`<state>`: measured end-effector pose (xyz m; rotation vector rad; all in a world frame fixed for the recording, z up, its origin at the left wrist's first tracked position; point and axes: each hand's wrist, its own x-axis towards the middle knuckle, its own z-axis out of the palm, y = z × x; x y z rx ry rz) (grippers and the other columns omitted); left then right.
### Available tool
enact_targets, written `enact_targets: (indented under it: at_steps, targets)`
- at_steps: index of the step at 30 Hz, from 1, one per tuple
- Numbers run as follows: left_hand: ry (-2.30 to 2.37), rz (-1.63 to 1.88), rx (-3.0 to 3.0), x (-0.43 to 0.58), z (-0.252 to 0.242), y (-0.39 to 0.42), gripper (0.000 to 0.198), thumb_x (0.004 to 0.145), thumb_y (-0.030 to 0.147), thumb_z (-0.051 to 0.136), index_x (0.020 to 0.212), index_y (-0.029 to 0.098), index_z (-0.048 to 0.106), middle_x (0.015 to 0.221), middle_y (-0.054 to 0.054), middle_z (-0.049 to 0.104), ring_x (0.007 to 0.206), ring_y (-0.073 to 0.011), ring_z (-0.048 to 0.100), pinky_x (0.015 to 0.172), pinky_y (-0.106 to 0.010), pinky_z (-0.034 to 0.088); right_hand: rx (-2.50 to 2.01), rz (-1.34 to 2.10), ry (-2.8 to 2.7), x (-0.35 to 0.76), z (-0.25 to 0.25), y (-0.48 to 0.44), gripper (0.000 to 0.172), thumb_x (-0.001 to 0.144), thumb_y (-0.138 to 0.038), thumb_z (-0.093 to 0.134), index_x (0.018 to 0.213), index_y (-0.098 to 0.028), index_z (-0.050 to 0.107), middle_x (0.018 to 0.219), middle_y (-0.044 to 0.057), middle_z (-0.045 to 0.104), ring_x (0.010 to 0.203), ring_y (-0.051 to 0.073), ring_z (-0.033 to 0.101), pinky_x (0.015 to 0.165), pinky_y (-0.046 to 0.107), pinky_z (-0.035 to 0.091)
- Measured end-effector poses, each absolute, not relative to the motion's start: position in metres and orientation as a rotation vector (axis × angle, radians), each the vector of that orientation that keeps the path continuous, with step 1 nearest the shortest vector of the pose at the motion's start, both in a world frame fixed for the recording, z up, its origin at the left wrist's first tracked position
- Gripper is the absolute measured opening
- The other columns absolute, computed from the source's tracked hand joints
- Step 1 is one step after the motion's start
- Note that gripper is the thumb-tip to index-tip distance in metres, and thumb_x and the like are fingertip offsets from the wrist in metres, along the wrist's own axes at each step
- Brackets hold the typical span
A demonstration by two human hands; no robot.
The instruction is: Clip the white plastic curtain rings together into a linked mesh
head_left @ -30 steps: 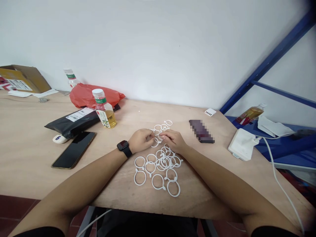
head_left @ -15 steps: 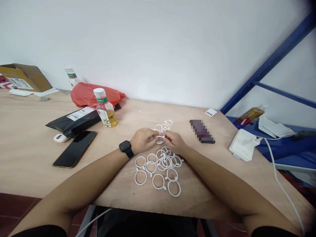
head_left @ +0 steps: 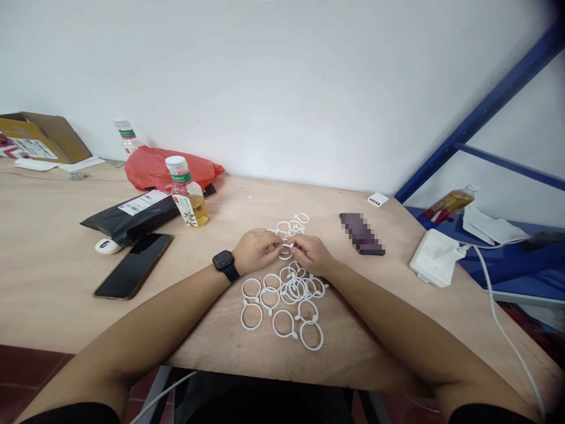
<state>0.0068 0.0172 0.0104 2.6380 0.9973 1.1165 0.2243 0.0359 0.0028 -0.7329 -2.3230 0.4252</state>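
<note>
My left hand (head_left: 258, 247), with a black watch (head_left: 225, 264) on its wrist, and my right hand (head_left: 312, 254) meet above the middle of the table. Between their fingertips they pinch one white plastic ring (head_left: 286, 245), seen nearly edge-on and partly covered by the fingers. Nearer to me lies a loose group of white rings (head_left: 283, 324), each with a small tab, some overlapping. Beyond my hands a smaller group of the same rings (head_left: 302, 218) lies partly hidden behind my fingers.
Left stand a drink bottle (head_left: 189, 203), a black parcel (head_left: 119, 221), a red bag (head_left: 176, 168), a phone (head_left: 132, 268) and a white earbud case (head_left: 108, 246). Right lie a blurred-out phone (head_left: 361, 234), a small white charger (head_left: 378, 200) and a white power strip (head_left: 435, 259) with a cable.
The ring between my fingers has tilted slightly and now looks flatter. Both hands stay in nearly the same place, and the rings on the table lie as before.
</note>
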Motion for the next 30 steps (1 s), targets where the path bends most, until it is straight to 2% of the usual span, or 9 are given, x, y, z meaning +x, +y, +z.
enact_targets:
  at_steps: [5, 11, 18, 24, 27, 30]
  targets:
    - [0.938, 1.106, 2.675, 0.008, 0.014, 0.015, 0.021, 0.094, 0.031, 0.051, 0.096, 0.017, 0.067, 0.077, -0.003, 0.071, 0.067, -0.0136, 0.063, 0.070, -0.027, 0.049, -0.755, 0.442, -2.318, 0.224, 0.002, 0.036, 0.016, 0.089, -0.022, 0.045, 0.086, -0.020, 0.060, 0.072, 0.002, 0.064, 0.065, 0.016, 0.057, 0.063, 0.026, 0.043]
    - [0.906, 1.142, 2.575, 0.008, 0.015, 0.012, 0.022, 0.092, 0.034, 0.055, 0.099, 0.016, 0.066, 0.087, -0.006, 0.069, 0.079, -0.0155, 0.064, 0.074, -0.027, 0.051, -0.888, 0.518, -2.179, 0.228, 0.002, 0.039, 0.017, 0.082, -0.016, 0.042, 0.078, -0.020, 0.058, 0.069, 0.001, 0.062, 0.064, 0.015, 0.057, 0.064, 0.025, 0.043]
    - [0.736, 0.735, 2.594, 0.009, 0.017, 0.007, 0.022, 0.090, 0.037, 0.058, 0.087, 0.019, 0.069, 0.088, -0.004, 0.066, 0.078, -0.0132, 0.062, 0.073, -0.023, 0.048, -0.939, 0.546, -2.114, 0.230, 0.005, 0.039, 0.020, 0.075, -0.013, 0.039, 0.071, -0.020, 0.057, 0.062, -0.001, 0.058, 0.058, 0.014, 0.053, 0.059, 0.025, 0.041]
    - [0.739, 0.585, 2.624, 0.012, 0.015, 0.005, 0.021, 0.088, 0.037, 0.059, 0.093, 0.020, 0.070, 0.095, -0.004, 0.064, 0.082, -0.0140, 0.062, 0.077, -0.024, 0.048, -1.070, 0.455, -2.044, 0.227, 0.002, 0.040, 0.020, 0.086, -0.024, 0.047, 0.090, -0.019, 0.066, 0.070, 0.000, 0.065, 0.063, 0.014, 0.058, 0.064, 0.025, 0.044]
    - [0.768, 0.554, 2.621, 0.011, 0.011, 0.007, 0.021, 0.087, 0.038, 0.061, 0.094, 0.020, 0.070, 0.095, -0.003, 0.064, 0.082, -0.0140, 0.062, 0.077, -0.024, 0.048, -1.141, 0.429, -2.012, 0.225, 0.000, 0.043, 0.022, 0.087, -0.026, 0.051, 0.097, -0.019, 0.069, 0.064, -0.002, 0.062, 0.057, 0.013, 0.056, 0.059, 0.023, 0.042]
    - [0.793, 0.549, 2.615, 0.012, 0.009, 0.007, 0.020, 0.087, 0.038, 0.061, 0.091, 0.020, 0.069, 0.094, -0.003, 0.064, 0.081, -0.0140, 0.061, 0.076, -0.024, 0.047, -1.186, 0.436, -1.982, 0.224, -0.001, 0.046, 0.030, 0.087, -0.028, 0.053, 0.112, -0.018, 0.068, 0.061, -0.004, 0.060, 0.053, 0.012, 0.053, 0.056, 0.023, 0.041]
